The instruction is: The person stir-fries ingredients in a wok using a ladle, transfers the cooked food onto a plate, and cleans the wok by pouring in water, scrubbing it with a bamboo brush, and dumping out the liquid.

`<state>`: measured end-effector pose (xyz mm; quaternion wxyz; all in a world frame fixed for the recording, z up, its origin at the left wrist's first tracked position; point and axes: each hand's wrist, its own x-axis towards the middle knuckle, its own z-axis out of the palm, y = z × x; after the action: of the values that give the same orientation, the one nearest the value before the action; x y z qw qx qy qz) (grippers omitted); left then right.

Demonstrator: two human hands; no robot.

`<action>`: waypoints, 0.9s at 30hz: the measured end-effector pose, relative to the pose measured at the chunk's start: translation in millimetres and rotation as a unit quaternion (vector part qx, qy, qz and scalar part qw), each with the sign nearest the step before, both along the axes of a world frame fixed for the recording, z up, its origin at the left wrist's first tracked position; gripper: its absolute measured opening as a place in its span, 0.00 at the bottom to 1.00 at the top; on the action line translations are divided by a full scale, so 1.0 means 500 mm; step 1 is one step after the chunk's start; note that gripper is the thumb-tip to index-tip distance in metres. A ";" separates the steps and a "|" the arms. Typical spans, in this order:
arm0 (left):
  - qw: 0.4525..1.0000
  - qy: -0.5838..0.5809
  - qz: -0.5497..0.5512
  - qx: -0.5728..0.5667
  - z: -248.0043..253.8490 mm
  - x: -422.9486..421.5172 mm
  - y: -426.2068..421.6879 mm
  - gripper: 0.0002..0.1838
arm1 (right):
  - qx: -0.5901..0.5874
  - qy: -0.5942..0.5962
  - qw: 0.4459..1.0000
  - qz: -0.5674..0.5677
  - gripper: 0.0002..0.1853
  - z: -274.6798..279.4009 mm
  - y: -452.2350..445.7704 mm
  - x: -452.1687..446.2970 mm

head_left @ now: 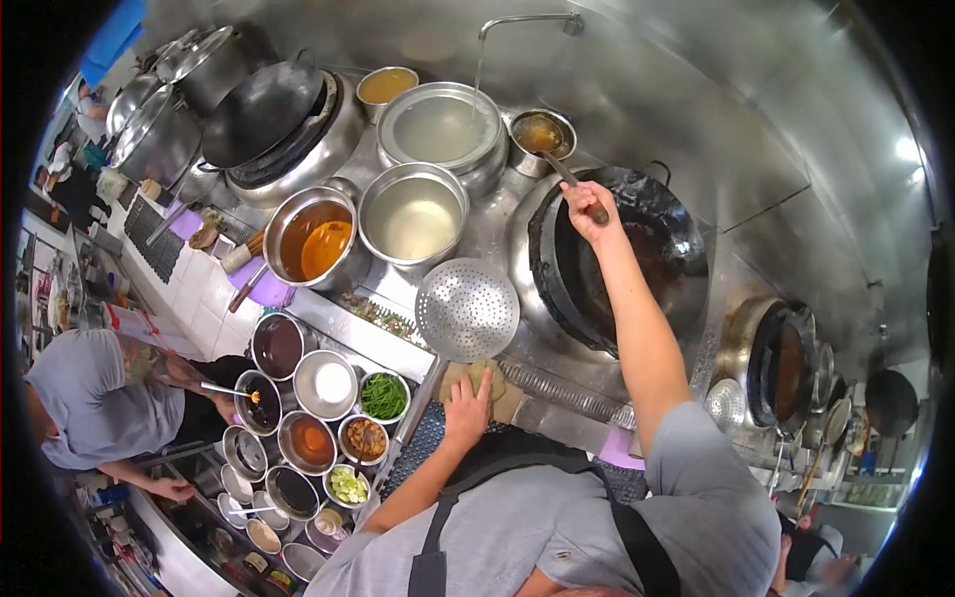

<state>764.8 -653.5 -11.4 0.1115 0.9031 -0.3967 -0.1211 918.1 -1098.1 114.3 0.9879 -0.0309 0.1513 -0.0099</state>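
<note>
My right hand (pixel 591 211) is closed around the end of a ladle (pixel 565 173). The ladle's bowl dips into a small metal pot (pixel 514 159) of amber liquid behind the wok. Below that forearm sits a large dark wok (pixel 668 214) with brownish residue on its inner surface. My left hand (pixel 467 406) lies with fingers spread on a folded tan cloth (pixel 509 394) at the stove's front edge. Just beyond it rests a round perforated strainer (pixel 468 308).
Metal pots of cloudy liquid (pixel 460 214) and orange oil (pixel 282 269) stand left of centre. A faucet (pixel 517 18) runs into a large pot (pixel 494 149). Bowls of chopped greens (pixel 384 396) and sauces sit lower left. Beside them a co-worker (pixel 90 398) reaches in. Another wok (pixel 786 370) stands right.
</note>
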 end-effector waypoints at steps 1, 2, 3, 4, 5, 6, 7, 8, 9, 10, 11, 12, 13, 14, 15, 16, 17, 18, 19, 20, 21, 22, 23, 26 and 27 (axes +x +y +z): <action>1.000 0.001 -0.001 -0.006 -0.004 -0.001 0.000 0.46 | 0.007 -0.017 1.000 -0.008 0.15 0.009 0.008 -0.022; 1.000 0.000 -0.003 -0.013 -0.012 0.000 0.001 0.47 | 0.015 -0.034 0.999 -0.014 0.15 0.027 0.018 -0.044; 1.000 0.001 -0.007 -0.018 -0.014 -0.001 0.004 0.49 | 0.023 -0.052 0.998 -0.021 0.16 0.051 0.030 -0.072; 1.000 0.010 -0.007 -0.023 -0.015 -0.004 0.009 0.49 | 0.033 -0.068 0.997 -0.031 0.17 0.074 0.043 -0.107; 0.999 0.020 -0.006 -0.028 -0.010 -0.005 0.010 0.48 | 0.040 -0.075 0.996 -0.034 0.19 0.105 0.058 -0.142; 0.999 0.025 -0.003 -0.036 -0.006 -0.001 0.006 0.48 | 0.026 -0.089 0.995 -0.029 0.19 0.133 0.067 -0.176; 0.999 0.027 -0.003 -0.022 -0.003 -0.001 0.004 0.48 | 0.011 -0.105 0.994 -0.025 0.19 0.160 0.079 -0.214; 0.999 0.026 -0.001 -0.025 -0.003 0.000 0.007 0.48 | -0.002 -0.120 0.993 -0.022 0.19 0.184 0.093 -0.254; 0.999 0.026 -0.002 -0.027 -0.003 -0.002 0.010 0.48 | 0.011 -0.126 0.992 -0.017 0.20 0.211 0.110 -0.295; 0.999 0.027 -0.005 -0.030 -0.003 -0.007 0.007 0.48 | 0.002 -0.121 0.993 -0.016 0.19 0.232 0.122 -0.336; 1.000 -0.023 0.002 -0.014 0.029 -0.018 0.002 0.44 | -0.009 -0.115 0.993 -0.018 0.19 0.251 0.132 -0.377; 0.999 -0.033 0.001 -0.040 0.062 -0.024 -0.006 0.45 | -0.017 -0.106 0.994 -0.021 0.19 0.263 0.142 -0.425; 0.995 -0.060 -0.013 -0.079 0.100 -0.035 -0.014 0.42 | -0.038 -0.071 0.997 -0.020 0.17 0.271 0.146 -0.466; 0.988 -0.092 -0.025 -0.122 0.125 -0.037 -0.037 0.40 | -0.072 -0.062 0.995 -0.016 0.16 0.269 0.150 -0.504; 0.983 0.017 -0.019 -0.180 0.128 -0.044 -0.059 0.37 | -0.077 -0.064 0.995 -0.012 0.15 0.254 0.152 -0.534; 0.965 0.129 -0.012 -0.227 0.126 -0.055 -0.075 0.35 | -0.077 -0.064 0.995 -0.009 0.14 0.229 0.158 -0.563; 0.934 0.243 -0.002 -0.263 0.127 -0.069 -0.090 0.33 | -0.070 -0.057 0.996 -0.006 0.11 0.199 0.160 -0.585; 0.889 0.352 0.012 -0.292 0.148 -0.087 -0.118 0.31 | -0.063 -0.049 0.997 -0.004 0.07 0.174 0.163 -0.605; 0.832 0.456 0.029 -0.314 0.185 -0.106 -0.165 0.29 | -0.069 -0.026 0.997 -0.017 0.05 0.161 0.174 -0.624; 0.763 0.555 0.051 -0.326 0.222 -0.129 -0.210 0.27 | -0.073 -0.001 0.997 -0.028 0.03 0.149 0.186 -0.639; 0.711 0.611 0.067 -0.342 0.254 -0.154 -0.249 0.25 | -0.066 0.019 0.997 -0.039 0.04 0.131 0.198 -0.649; 0.654 0.660 0.086 -0.360 0.282 -0.174 -0.287 0.24 | -0.060 0.039 0.996 -0.045 0.06 0.119 0.208 -0.656; 0.601 0.706 0.088 -0.364 0.300 -0.185 -0.316 0.25 | -0.109 0.044 0.992 -0.046 0.08 0.116 0.222 -0.666; 0.453 0.798 0.063 -0.391 0.314 -0.193 -0.365 0.27 | -0.350 0.073 0.934 -0.025 0.23 0.141 0.275 -0.717; 0.440 0.808 0.075 -0.385 0.350 -0.200 -0.364 0.26 | -0.442 0.012 0.897 0.010 0.31 0.136 0.276 -0.750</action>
<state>665.0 -835.3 163.6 0.7265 0.2861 -0.0638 -0.6215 543.1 -959.9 182.5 0.8706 -0.4662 0.1430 -0.0661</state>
